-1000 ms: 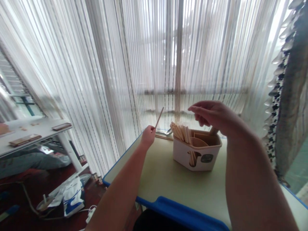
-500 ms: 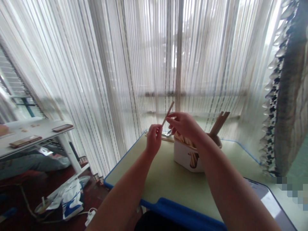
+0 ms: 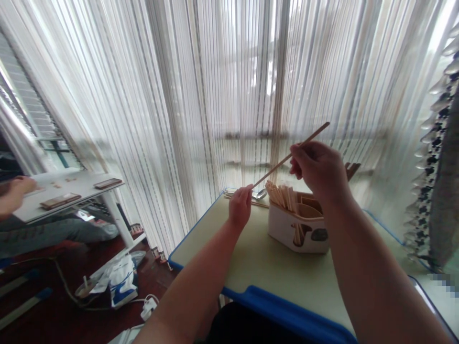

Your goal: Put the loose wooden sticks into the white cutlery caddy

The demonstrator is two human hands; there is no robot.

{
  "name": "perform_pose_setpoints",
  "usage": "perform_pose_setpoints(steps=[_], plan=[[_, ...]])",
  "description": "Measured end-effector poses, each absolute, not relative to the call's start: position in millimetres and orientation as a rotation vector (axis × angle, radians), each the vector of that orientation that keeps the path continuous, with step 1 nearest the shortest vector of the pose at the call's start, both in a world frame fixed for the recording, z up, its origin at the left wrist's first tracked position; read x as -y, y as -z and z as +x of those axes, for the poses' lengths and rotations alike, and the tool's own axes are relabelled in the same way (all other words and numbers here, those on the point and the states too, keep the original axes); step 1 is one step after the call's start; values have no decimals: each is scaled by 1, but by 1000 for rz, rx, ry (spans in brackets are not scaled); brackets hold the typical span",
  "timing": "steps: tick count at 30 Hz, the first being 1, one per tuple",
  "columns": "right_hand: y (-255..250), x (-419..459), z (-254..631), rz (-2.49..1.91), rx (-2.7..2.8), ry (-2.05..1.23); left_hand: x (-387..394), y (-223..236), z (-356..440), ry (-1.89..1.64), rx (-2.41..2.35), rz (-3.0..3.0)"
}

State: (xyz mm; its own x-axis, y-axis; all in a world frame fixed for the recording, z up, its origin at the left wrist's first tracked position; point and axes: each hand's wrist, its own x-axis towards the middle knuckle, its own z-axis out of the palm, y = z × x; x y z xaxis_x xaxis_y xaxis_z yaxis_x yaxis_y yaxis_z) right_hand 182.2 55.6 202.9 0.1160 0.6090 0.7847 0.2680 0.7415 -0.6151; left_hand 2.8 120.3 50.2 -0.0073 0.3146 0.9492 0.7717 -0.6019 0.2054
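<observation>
My left hand [image 3: 240,206] is closed around the lower end of a wooden chopstick [image 3: 274,168]. My right hand [image 3: 319,167] pinches the same chopstick nearer its upper end, so it slants up to the right between both hands. Below my right hand stands a white utensil holder [image 3: 278,230] with compartments. Several chopsticks [image 3: 283,197] stand upright in its left part, and more wooden utensil ends [image 3: 353,169] rise behind my right wrist. A metal spoon [image 3: 261,194] lies behind the holder, with chopsticks lying beside it.
My table [image 3: 247,267] has a blue edge, and a tablet-like device [image 3: 425,301] lies at its right. Sheer curtains [image 3: 201,95] hang close behind. At left, another person's hands [image 3: 19,188] rest over a white table [image 3: 82,184]. Bags [image 3: 122,282] and a power strip [image 3: 148,308] lie on the floor.
My right hand has moved up and right along the chopstick, which now shows longer and slants more. The holder's chopsticks have come into view. The camera view has shifted left.
</observation>
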Motion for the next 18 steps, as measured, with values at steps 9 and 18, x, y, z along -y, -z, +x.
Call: perform_pose_setpoints(steps=[9, 18], plan=[[-195, -66, 181, -841, 1866, -606, -113, -51, 9, 1564, 1141, -1860], [-216, -54, 247, -916, 1473, -215, -116, -48, 10, 1524, 1122, -1935]])
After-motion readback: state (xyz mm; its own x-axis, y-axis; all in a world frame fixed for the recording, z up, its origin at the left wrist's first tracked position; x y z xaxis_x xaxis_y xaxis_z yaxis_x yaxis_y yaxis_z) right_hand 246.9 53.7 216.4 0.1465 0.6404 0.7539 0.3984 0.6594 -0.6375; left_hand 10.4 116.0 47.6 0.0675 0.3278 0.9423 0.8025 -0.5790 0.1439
